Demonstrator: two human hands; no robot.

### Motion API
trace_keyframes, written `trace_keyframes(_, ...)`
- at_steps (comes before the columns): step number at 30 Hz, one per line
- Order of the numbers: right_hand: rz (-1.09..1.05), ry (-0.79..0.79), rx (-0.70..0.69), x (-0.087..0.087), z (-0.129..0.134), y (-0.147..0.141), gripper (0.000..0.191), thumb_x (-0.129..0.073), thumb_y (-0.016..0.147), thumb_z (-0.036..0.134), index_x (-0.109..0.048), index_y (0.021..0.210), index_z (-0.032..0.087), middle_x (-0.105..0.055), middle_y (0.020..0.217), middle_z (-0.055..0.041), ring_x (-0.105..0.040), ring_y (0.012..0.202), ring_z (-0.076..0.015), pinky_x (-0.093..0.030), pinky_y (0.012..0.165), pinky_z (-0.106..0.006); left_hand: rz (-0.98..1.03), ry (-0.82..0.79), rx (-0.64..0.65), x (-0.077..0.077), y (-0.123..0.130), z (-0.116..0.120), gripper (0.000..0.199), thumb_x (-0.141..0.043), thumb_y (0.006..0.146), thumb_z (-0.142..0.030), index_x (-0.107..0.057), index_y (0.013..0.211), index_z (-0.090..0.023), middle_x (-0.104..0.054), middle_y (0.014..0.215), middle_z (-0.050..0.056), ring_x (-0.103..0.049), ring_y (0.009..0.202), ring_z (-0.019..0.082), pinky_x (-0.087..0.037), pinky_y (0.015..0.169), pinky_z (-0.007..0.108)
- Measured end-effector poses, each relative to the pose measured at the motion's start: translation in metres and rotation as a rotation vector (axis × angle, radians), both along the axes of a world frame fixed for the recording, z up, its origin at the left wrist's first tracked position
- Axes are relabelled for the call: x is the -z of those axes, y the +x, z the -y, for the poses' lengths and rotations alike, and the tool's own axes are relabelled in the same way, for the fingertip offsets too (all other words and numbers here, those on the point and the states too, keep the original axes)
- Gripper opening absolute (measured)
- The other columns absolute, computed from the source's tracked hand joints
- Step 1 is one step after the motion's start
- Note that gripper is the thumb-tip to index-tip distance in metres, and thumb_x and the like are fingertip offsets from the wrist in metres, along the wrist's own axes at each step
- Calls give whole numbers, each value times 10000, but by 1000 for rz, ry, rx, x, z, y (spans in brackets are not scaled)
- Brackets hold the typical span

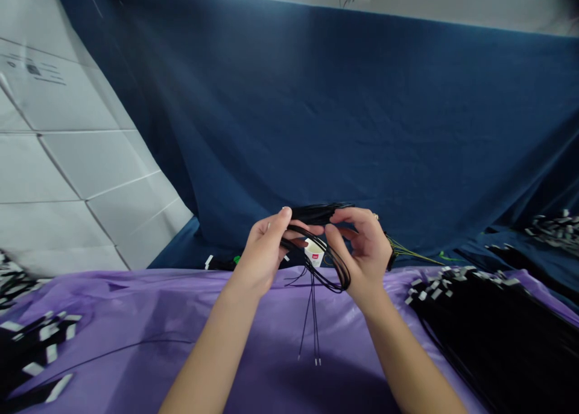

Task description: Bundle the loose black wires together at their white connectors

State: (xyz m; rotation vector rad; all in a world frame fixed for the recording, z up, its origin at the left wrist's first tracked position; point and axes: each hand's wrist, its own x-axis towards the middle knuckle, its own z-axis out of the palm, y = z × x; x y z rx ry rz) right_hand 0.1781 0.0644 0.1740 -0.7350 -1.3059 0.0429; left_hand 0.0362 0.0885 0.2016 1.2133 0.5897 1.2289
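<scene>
Both hands hold up a coiled bundle of thin black cables (312,214) over the purple cloth. My left hand (269,245) grips the coil's left side, thumb on top and fingers curled beneath. On the right side, my right hand (362,245) is closed around the bundle, with thumb and forefinger close together near its top. A loop of cable droops between the palms. Several loose ends with small pale tips (317,361) hang straight down below the coil. Behind the hands stands a white paper cup (313,254) with a red label, partly covered by the cables.
Purple cloth (253,366) covers the work surface. Black cables with white tags lie in a large pile (497,329) at right and another pile (36,354) at left. A blue curtain (344,112) hangs behind; white boxes (67,131) are stacked at left. Green-yellow wires (414,251) lie beyond my right hand.
</scene>
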Motion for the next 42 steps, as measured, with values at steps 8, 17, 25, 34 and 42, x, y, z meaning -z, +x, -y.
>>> trace_keyframes(8,94,-115,4,-1,-6,7,61,-626,829,186,-585,785,199,-559,712,10,-551,639,-117,-496,574,-247,79,-11,65,-4,0,4,368,-631,841,-465,-658,690,-131,-730,693,92,-666,597,165,-524,639,273)
trace_keyframes(17,231,-64,-121,-2,3,0,64,-659,822,182,-602,797,197,-615,703,18,-575,607,-110,-503,573,-244,212,-43,118,-4,-1,2,400,-608,856,-490,-673,654,-150,-748,826,101,-703,871,255,-544,807,374)
trace_keyframes(25,320,-166,-179,-9,12,-4,181,-572,910,193,-741,974,186,-709,762,-15,-635,643,-117,-491,563,-225,176,67,191,-4,2,12,436,-636,818,-549,-701,652,-151,-739,956,120,-660,1032,302,-525,875,408)
trace_keyframes(34,46,-335,-601,-11,15,-13,218,-611,898,235,-723,1084,261,-722,1080,-28,-654,1080,-179,-529,968,-359,160,52,251,-2,0,13,477,-657,777,-598,-714,660,-139,-736,983,141,-627,1107,313,-472,977,417)
trace_keyframes(42,-99,-448,-809,-12,14,-13,181,-614,905,315,-751,1024,312,-743,960,9,-683,942,-149,-512,969,-331,185,160,270,4,-4,12,468,-637,810,-571,-716,638,-144,-746,950,114,-675,1008,293,-538,859,375)
